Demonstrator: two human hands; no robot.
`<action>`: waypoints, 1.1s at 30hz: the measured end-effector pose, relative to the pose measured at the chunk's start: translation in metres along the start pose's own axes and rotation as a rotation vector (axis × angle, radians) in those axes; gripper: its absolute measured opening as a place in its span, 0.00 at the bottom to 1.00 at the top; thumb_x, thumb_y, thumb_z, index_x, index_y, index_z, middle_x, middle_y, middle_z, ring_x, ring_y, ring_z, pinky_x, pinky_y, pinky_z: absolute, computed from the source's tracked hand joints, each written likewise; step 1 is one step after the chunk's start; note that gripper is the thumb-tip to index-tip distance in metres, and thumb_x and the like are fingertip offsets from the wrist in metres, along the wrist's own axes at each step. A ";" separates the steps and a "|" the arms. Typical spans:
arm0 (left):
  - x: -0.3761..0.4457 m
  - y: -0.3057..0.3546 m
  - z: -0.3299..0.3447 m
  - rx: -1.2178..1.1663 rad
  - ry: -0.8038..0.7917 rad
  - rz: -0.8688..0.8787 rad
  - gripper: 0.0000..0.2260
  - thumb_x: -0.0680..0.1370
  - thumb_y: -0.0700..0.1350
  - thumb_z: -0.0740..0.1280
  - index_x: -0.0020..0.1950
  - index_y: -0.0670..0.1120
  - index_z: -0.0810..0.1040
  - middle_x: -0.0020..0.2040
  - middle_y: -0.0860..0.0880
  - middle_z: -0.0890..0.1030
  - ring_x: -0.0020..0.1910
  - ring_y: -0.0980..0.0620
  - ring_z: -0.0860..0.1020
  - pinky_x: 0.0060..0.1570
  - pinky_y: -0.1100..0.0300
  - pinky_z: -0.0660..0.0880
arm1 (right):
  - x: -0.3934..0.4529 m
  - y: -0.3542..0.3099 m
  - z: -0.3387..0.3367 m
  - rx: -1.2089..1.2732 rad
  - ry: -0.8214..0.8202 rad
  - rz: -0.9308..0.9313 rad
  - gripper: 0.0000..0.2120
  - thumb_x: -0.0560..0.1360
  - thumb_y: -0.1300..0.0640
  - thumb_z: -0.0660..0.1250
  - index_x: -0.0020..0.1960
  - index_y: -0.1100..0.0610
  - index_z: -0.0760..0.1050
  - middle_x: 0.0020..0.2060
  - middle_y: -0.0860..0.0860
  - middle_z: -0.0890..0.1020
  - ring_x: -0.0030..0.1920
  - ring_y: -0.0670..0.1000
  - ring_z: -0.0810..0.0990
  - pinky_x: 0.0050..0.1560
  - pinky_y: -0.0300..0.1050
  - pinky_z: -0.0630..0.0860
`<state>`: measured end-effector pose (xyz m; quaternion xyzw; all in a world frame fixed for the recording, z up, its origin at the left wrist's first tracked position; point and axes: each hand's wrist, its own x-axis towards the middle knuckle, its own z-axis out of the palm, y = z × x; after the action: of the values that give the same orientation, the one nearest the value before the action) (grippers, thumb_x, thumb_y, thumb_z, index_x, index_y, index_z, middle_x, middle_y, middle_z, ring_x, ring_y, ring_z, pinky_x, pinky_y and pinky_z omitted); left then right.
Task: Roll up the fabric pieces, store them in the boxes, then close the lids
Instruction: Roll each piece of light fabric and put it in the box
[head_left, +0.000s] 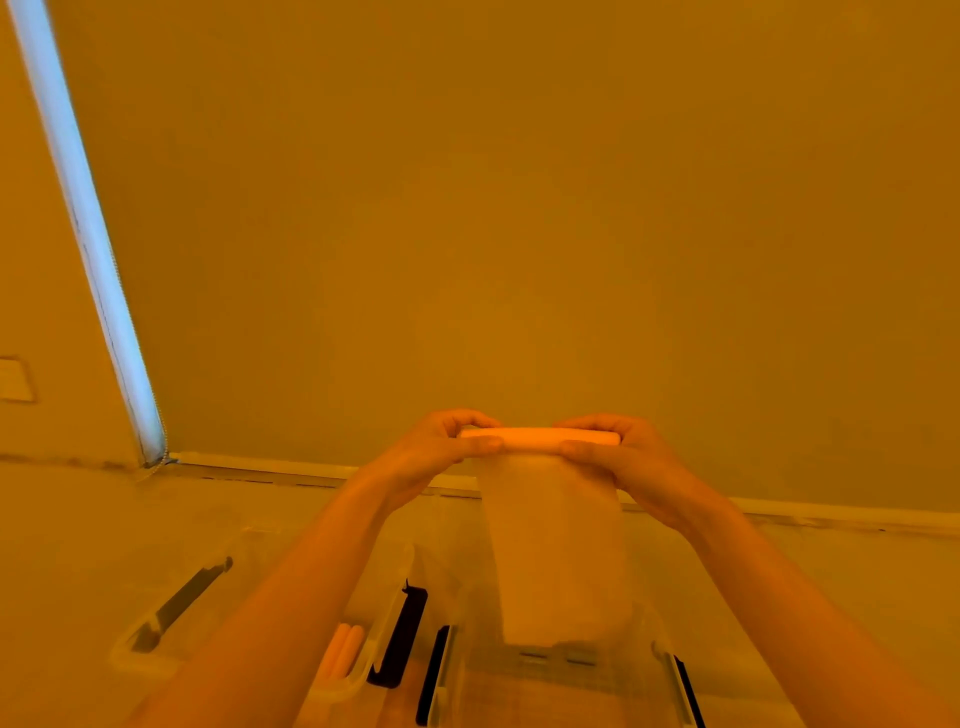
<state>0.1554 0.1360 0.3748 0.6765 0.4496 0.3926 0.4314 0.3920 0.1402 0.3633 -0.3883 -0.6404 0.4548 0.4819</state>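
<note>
A pale fabric piece (556, 545) hangs in the air in front of me, its top wound into a tight roll (535, 436). My left hand (441, 449) grips the roll's left end, fingers curled over it and thumb underneath. The roll's right end is gripped the same way by my right hand (623, 460). The loose tail of the fabric hangs down over a clear plastic box (670, 660) at the bottom middle. A second clear box (358, 670) to its left holds two rolled fabric pieces (344, 652). My left forearm hides part of that box.
Black latches (400, 639) sit on the boxes' facing sides. A clear lid (171, 613) with a dark handle lies on the pale surface at the left. A plain wall rises behind, with a bright vertical strip (88, 234) at the far left. All is tinted orange.
</note>
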 end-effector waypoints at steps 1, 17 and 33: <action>0.000 -0.001 0.000 -0.021 0.003 -0.004 0.05 0.75 0.44 0.69 0.50 0.51 0.80 0.52 0.50 0.81 0.52 0.52 0.78 0.51 0.58 0.73 | 0.000 0.001 0.000 -0.001 0.004 -0.018 0.08 0.71 0.64 0.72 0.48 0.53 0.81 0.36 0.47 0.84 0.33 0.42 0.80 0.32 0.34 0.74; 0.000 0.001 0.008 -0.235 -0.061 -0.088 0.11 0.75 0.36 0.68 0.55 0.47 0.80 0.49 0.48 0.82 0.43 0.54 0.81 0.37 0.64 0.77 | -0.004 0.002 -0.003 0.007 -0.025 0.009 0.08 0.72 0.65 0.71 0.48 0.55 0.81 0.35 0.49 0.83 0.33 0.44 0.80 0.29 0.38 0.76; 0.005 0.001 0.014 -0.201 0.039 0.007 0.15 0.72 0.31 0.69 0.55 0.45 0.79 0.48 0.48 0.81 0.43 0.55 0.80 0.41 0.64 0.78 | -0.002 0.000 -0.002 -0.045 0.027 -0.013 0.06 0.71 0.62 0.73 0.45 0.52 0.82 0.37 0.50 0.83 0.33 0.43 0.79 0.32 0.37 0.73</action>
<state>0.1698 0.1369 0.3716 0.6235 0.4140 0.4504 0.4869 0.3940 0.1390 0.3633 -0.4009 -0.6465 0.4318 0.4846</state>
